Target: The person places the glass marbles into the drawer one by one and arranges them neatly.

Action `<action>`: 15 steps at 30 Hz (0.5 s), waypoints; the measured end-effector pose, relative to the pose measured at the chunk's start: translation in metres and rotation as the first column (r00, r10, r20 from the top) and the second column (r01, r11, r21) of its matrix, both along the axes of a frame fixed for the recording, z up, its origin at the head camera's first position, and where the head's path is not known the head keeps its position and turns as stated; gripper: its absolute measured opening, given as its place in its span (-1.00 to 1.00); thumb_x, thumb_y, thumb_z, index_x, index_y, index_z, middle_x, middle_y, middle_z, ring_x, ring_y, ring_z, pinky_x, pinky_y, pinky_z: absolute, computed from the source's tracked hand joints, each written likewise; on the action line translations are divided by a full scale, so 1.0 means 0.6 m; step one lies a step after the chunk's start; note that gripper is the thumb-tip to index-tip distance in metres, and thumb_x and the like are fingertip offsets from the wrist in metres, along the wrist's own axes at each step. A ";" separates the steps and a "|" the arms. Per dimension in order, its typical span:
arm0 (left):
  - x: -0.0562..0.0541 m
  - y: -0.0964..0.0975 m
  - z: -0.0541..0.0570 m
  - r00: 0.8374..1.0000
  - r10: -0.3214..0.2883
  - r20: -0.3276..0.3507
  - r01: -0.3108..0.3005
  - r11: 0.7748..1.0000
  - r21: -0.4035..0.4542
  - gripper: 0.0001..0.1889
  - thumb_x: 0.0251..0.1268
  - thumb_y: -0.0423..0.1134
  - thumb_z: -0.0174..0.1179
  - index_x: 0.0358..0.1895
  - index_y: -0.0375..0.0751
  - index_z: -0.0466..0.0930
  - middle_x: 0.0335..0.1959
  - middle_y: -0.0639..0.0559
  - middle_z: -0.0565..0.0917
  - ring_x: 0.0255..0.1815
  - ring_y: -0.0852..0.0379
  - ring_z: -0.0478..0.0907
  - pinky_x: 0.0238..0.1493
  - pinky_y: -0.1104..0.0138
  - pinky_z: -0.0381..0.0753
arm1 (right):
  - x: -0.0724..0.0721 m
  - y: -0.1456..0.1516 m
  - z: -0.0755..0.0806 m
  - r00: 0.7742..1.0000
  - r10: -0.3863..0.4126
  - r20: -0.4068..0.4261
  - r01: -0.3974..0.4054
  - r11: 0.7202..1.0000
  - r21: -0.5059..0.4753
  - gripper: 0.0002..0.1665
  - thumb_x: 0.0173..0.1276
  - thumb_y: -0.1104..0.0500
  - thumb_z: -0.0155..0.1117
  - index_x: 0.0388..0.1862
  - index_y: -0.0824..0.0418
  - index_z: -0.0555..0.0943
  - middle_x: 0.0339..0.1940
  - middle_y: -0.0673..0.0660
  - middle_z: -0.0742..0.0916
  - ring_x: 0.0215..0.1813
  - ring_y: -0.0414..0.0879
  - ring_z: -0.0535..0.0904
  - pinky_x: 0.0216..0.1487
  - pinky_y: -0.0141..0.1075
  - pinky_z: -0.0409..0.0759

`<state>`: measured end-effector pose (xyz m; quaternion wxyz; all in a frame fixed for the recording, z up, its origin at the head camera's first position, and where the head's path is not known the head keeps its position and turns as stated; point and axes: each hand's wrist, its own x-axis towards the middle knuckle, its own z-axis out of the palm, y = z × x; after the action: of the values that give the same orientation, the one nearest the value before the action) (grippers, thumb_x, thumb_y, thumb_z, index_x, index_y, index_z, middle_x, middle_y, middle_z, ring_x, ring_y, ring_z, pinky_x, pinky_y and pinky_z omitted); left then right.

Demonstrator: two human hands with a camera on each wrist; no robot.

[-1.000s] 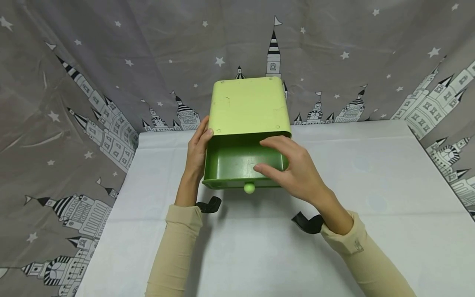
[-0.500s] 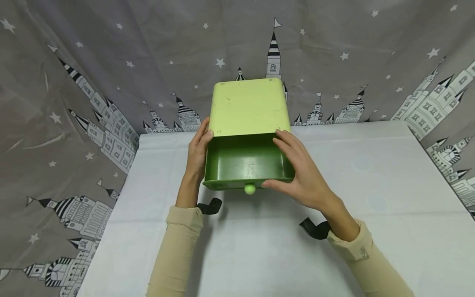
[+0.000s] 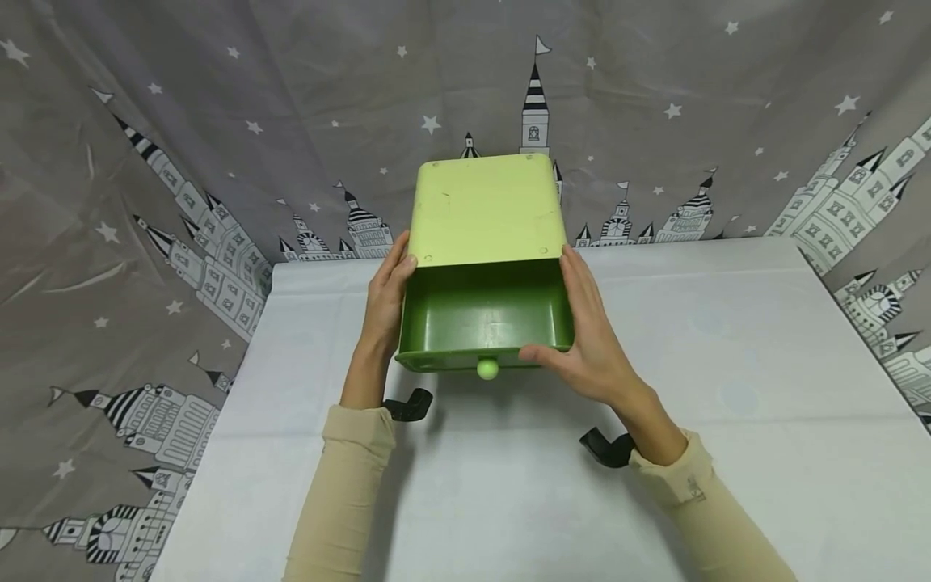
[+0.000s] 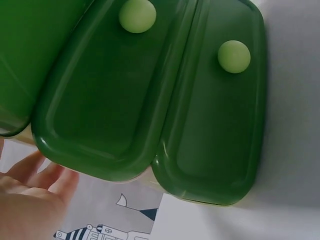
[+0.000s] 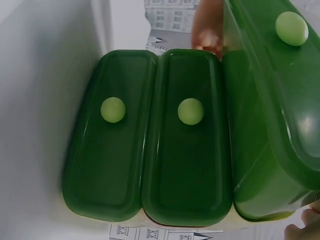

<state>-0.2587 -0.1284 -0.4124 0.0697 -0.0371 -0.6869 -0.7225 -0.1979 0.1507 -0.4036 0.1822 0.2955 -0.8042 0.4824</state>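
A small cabinet (image 3: 490, 210) with a pale yellow-green top stands in the middle of the head view. Its dark green top drawer (image 3: 473, 311) is pulled out, with a round light green knob (image 3: 487, 369) at the front and nothing inside. My left hand (image 3: 383, 311) holds the cabinet's left side, thumb at the front top corner and fingers along the wall. On the other side, my right hand (image 3: 598, 347) lies with extended fingers along the right edge, its thumb at the drawer's front rim. Two lower drawers (image 5: 187, 165) appear closed in both wrist views.
White cloth (image 3: 727, 339) covers the table under the cabinet. Close behind hangs a grey curtain (image 3: 291, 81) printed with castles and stars. Black straps (image 3: 607, 449) stick out from both wrists.
My right hand has moved from over the open drawer to its right side, the thumb shifting from above the interior to the front rim. My left hand and the cabinet stay put.
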 end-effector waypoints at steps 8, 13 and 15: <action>0.006 -0.005 0.006 0.990 -0.139 -0.011 0.139 0.990 0.013 -0.36 0.57 0.09 -0.20 0.60 0.01 -0.01 0.56 0.12 0.12 0.53 0.19 0.03 0.47 0.15 0.05 | -0.026 -0.010 0.014 0.997 -0.069 0.031 0.072 0.994 -0.081 0.36 0.17 -0.56 0.12 0.61 0.32 -0.05 0.61 0.23 0.06 0.60 0.01 -0.13 0.49 0.12 -0.12; 0.014 -0.005 0.003 0.980 -0.198 0.000 0.197 0.978 0.069 -0.31 0.54 0.22 -0.35 0.62 0.06 -0.11 0.57 0.10 0.08 0.51 0.14 0.07 0.44 0.10 0.10 | -0.053 -0.015 0.016 0.993 -0.084 0.077 0.091 0.991 -0.094 0.36 0.16 -0.58 0.09 0.59 0.34 0.00 0.60 0.23 0.10 0.59 0.01 -0.10 0.50 0.09 -0.10; 0.016 -0.005 0.000 0.981 -0.193 -0.035 0.194 0.980 0.033 -0.26 0.52 0.25 -0.31 0.62 0.00 -0.12 0.59 0.11 0.00 0.53 0.16 0.00 0.47 0.11 0.04 | -0.063 -0.016 0.016 0.991 -0.100 0.083 0.107 0.991 -0.081 0.36 0.16 -0.60 0.06 0.58 0.37 0.04 0.59 0.24 0.13 0.59 0.02 -0.08 0.50 0.06 -0.10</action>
<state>-0.2494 -0.1315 -0.4123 0.0107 -0.1139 -0.6656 -0.7375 -0.2359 0.1410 -0.3938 0.1875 0.2259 -0.8036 0.5177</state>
